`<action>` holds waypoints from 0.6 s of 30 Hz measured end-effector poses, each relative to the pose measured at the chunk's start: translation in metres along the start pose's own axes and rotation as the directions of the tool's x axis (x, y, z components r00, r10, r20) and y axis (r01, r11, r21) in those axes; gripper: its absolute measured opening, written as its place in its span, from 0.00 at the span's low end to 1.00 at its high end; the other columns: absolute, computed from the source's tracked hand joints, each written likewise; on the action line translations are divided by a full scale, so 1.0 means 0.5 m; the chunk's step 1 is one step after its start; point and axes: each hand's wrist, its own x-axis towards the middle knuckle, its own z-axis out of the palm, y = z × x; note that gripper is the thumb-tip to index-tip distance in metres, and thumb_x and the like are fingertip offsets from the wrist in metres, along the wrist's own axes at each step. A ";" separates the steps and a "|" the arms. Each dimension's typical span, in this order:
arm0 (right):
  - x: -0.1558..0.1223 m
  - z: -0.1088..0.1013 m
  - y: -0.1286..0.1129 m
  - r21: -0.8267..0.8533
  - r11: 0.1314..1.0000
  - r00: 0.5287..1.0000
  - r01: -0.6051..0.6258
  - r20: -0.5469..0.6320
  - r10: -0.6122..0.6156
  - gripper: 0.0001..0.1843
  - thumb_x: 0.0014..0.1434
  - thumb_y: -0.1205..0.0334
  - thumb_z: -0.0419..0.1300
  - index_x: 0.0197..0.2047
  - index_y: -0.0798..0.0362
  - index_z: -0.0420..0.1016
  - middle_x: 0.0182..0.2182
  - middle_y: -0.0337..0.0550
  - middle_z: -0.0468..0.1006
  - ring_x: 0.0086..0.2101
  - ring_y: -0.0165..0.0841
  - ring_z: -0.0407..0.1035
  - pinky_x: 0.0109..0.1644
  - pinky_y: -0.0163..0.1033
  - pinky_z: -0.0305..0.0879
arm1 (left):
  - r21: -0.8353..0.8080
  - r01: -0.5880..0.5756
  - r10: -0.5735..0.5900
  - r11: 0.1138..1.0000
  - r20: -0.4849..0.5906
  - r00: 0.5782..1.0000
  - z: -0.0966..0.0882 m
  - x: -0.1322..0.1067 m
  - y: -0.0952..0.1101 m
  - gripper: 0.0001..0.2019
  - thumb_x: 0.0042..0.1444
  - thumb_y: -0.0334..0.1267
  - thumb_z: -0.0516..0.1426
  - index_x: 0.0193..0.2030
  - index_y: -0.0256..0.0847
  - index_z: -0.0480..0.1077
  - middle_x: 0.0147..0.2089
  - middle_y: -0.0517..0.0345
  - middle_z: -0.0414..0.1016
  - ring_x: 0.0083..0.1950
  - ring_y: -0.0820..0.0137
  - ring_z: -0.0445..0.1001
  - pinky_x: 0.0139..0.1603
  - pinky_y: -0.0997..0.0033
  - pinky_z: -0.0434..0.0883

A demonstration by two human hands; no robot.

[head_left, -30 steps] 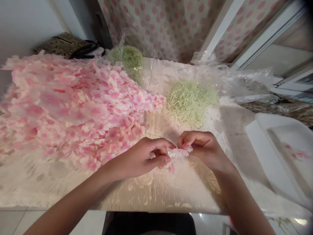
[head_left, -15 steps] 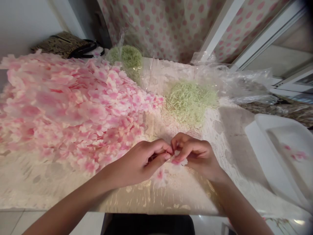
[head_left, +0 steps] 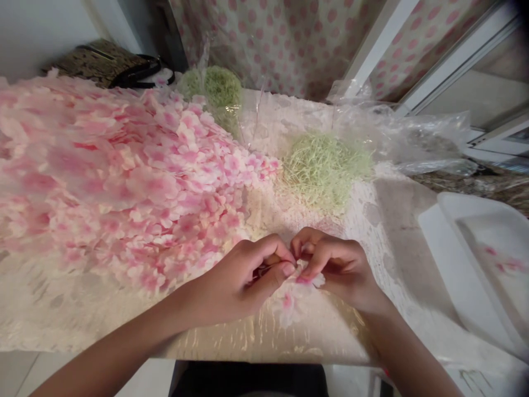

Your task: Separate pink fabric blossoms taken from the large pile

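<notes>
My left hand (head_left: 248, 278) is closed in a pinch around a thin stem, mostly hidden by the fingers. Fingertip to fingertip with it, my right hand (head_left: 341, 267) pinches a pink and white cloth blossom (head_left: 317, 280). Just below the fingers hangs another pale blossom (head_left: 288, 304) with a pink centre, above the table; its link to the stem is hidden. Left of the hands spreads a large heap of pink and white artificial blossoms (head_left: 136, 182).
Shredded pale green filler (head_left: 326, 171) lies beyond the hands, with more in a clear bag (head_left: 221, 91) behind. Clear plastic wrap (head_left: 413, 129) is at the back right. A white tray (head_left: 446, 264) holding a few blossoms stands right. A patterned bag (head_left: 95, 63) sits back left.
Both hands have shifted slightly right in the view, still pinched together. The hanging blossom has moved right with them and now shows more fully.
</notes>
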 end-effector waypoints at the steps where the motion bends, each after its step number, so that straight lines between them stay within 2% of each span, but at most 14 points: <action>1: 0.001 0.001 0.001 0.007 1.000 1.000 0.013 -0.003 -0.013 0.05 0.53 0.66 0.65 0.35 0.47 0.80 0.34 0.43 0.71 0.36 0.32 0.68 0.39 0.39 0.67 | 0.021 -0.012 0.012 1.000 -0.001 1.000 0.000 0.000 0.000 0.07 0.63 0.38 0.48 0.34 0.40 0.60 0.21 0.68 0.55 0.21 0.79 0.54 0.20 0.78 0.53; 6: 0.002 0.004 0.003 0.021 1.000 1.000 0.007 -0.002 -0.007 0.07 0.52 0.70 0.65 0.34 0.50 0.80 0.35 0.43 0.71 0.36 0.31 0.68 0.38 0.39 0.65 | 0.150 -0.095 0.100 0.984 -0.021 0.995 0.001 -0.001 -0.004 0.03 0.62 0.33 0.48 0.36 0.40 0.59 0.21 0.70 0.55 0.20 0.81 0.54 0.21 0.79 0.52; 9: 0.000 0.004 0.005 0.028 0.999 1.000 0.023 -0.009 -0.022 0.08 0.51 0.73 0.65 0.34 0.51 0.80 0.34 0.44 0.72 0.35 0.32 0.68 0.37 0.39 0.65 | 0.166 -0.123 0.128 0.978 -0.022 0.991 0.004 -0.001 -0.006 0.03 0.62 0.32 0.48 0.35 0.40 0.58 0.21 0.70 0.54 0.20 0.81 0.54 0.21 0.80 0.52; 14: -0.001 0.005 0.008 0.012 1.000 0.999 0.025 -0.021 -0.025 0.14 0.49 0.80 0.64 0.33 0.51 0.80 0.33 0.44 0.73 0.34 0.31 0.69 0.35 0.38 0.64 | 0.206 -0.136 0.142 0.969 -0.017 0.990 0.009 -0.003 -0.014 0.04 0.61 0.31 0.48 0.35 0.41 0.57 0.22 0.70 0.53 0.20 0.81 0.54 0.22 0.79 0.52; 18: 0.002 0.007 0.000 0.031 0.999 1.000 -0.020 0.003 0.020 0.14 0.50 0.80 0.62 0.35 0.51 0.79 0.32 0.42 0.72 0.32 0.29 0.68 0.34 0.36 0.63 | 0.261 -0.137 0.145 0.956 -0.012 0.989 0.012 -0.005 -0.020 0.03 0.62 0.32 0.49 0.36 0.42 0.57 0.23 0.69 0.57 0.22 0.80 0.56 0.24 0.78 0.55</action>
